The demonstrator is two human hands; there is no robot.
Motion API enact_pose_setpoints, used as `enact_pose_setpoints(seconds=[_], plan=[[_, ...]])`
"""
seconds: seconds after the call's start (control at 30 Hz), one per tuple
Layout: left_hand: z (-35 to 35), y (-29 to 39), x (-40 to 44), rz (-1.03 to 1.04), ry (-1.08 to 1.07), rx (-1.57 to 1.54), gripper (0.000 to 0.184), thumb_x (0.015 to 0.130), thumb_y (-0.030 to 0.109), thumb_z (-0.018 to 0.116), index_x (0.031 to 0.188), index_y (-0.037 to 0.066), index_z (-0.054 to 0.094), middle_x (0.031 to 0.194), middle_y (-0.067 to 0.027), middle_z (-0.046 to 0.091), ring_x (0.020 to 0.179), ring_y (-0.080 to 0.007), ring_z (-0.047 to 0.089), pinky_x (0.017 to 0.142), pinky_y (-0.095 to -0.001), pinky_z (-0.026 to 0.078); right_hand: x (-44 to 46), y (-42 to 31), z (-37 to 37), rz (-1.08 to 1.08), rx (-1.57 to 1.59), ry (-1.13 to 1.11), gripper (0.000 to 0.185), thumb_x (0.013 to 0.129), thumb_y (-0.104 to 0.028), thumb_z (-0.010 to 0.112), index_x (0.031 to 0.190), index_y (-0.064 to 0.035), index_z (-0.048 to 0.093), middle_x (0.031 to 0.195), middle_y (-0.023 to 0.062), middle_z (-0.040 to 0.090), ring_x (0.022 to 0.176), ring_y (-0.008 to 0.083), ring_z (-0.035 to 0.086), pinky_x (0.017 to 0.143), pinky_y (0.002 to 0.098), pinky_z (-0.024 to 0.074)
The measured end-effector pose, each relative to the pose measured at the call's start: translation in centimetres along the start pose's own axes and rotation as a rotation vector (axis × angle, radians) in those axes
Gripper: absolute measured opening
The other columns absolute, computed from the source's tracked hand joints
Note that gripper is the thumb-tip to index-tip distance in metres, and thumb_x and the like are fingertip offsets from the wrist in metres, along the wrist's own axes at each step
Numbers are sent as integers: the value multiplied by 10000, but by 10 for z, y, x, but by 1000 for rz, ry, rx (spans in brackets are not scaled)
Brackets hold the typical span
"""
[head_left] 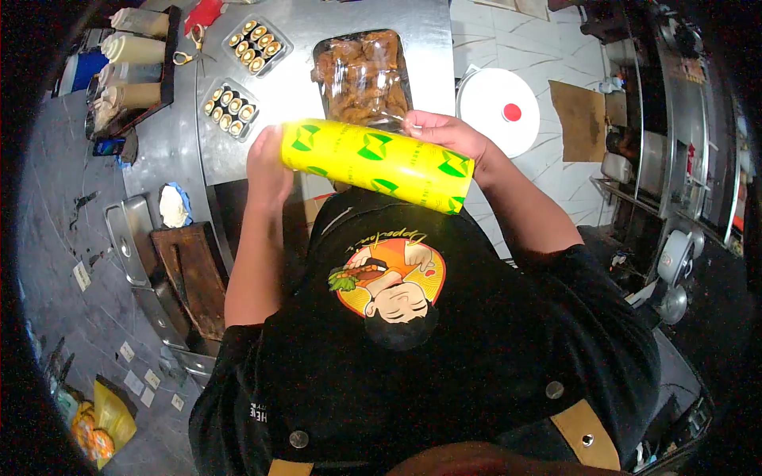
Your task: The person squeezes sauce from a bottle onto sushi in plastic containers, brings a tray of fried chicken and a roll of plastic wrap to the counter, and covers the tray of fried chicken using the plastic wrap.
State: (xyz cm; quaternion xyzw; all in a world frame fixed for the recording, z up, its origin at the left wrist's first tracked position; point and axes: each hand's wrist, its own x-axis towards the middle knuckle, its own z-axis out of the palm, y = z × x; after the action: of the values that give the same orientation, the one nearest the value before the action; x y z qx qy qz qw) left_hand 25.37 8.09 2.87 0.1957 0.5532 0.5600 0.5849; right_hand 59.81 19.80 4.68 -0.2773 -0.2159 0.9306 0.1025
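Note:
A bright yellow roll of cling film (377, 165) with green printed marks lies slantwise between my hands, in front of my apron. My left hand (270, 165) grips its left end. My right hand (451, 136) reaches over the right end, thumb and fingers pinched at what looks like the clear film's edge, close to the tray. Just beyond the roll, a black tray (319, 49) of browned cooked meat (363, 75) sits on the steel table under shiny clear plastic. The roll hides the space below the tray's near edge.
Two clear boxes of sushi-like rolls (255, 46) (230, 109) stand left of the tray. Scissors (193, 54) lie farther left, beside a rack of squeeze bottles (135, 49). A round white lid (484, 107) with a red centre is at right. Steel containers (131, 238) stand at lower left.

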Motion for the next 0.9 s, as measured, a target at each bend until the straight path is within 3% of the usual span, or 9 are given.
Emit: enact_pose_setpoints(seconds=[0.13,0.2,0.3,0.43,0.5,0.6,0.83,0.9], plan=[[-1,-6,0,12,-21,-116,339,1099,281,489,1217,-17,600,1104,-141,703,1002,-238,708,919,-372,563,-1,-2,-5,-55,-67,33,151,1039,-221,670,1106,-99,612,918,-15,658,822,81,658,734,252,544],[-3,-7,1,11,17,-106,335,1098,282,493,1211,-13,605,1103,-136,705,993,-236,710,911,-369,565,0,-8,-8,-107,-297,61,167,1059,-265,649,1096,-107,612,863,-44,599,753,63,575,674,233,480],[0,-3,-1,-3,27,-103,339,1100,286,491,1206,-14,609,1094,-131,705,985,-227,708,899,-362,564,3,-2,-7,-163,-376,148,165,1065,-279,642,1089,-119,609,809,-69,543,679,47,494,617,226,415],[8,8,-9,-12,25,-116,259,1075,209,528,1155,-24,610,1112,-126,682,1017,-207,671,932,-351,526,6,0,-9,-125,-354,126,149,1067,-260,636,1090,-113,616,844,-56,600,727,50,560,659,223,463],[3,6,-4,-9,2,-96,254,1073,201,531,1158,-26,608,1115,-127,683,1021,-209,671,931,-350,526,7,3,-7,-42,-240,107,177,1054,-256,653,1105,-90,621,920,-12,675,764,82,657,677,251,549],[-4,2,2,37,-54,-70,330,1114,266,467,1201,-18,609,1096,-129,691,991,-225,692,902,-352,551,5,1,-1,2,-211,89,164,1046,-235,661,1101,-84,629,945,5,701,792,98,696,709,272,588],[-4,-7,3,36,0,-151,337,1117,260,462,1200,-32,607,1122,-151,693,1030,-250,697,944,-377,556,-4,-9,18,12,-206,138,155,1033,-222,675,1097,-85,637,934,0,700,809,101,699,724,266,586],[-10,-17,4,28,-51,-147,343,1117,256,461,1219,-40,601,1138,-162,693,1041,-260,702,956,-389,560,-8,-11,27,-38,-223,203,151,1047,-251,661,1050,-103,634,883,-46,658,759,53,630,696,223,521]])
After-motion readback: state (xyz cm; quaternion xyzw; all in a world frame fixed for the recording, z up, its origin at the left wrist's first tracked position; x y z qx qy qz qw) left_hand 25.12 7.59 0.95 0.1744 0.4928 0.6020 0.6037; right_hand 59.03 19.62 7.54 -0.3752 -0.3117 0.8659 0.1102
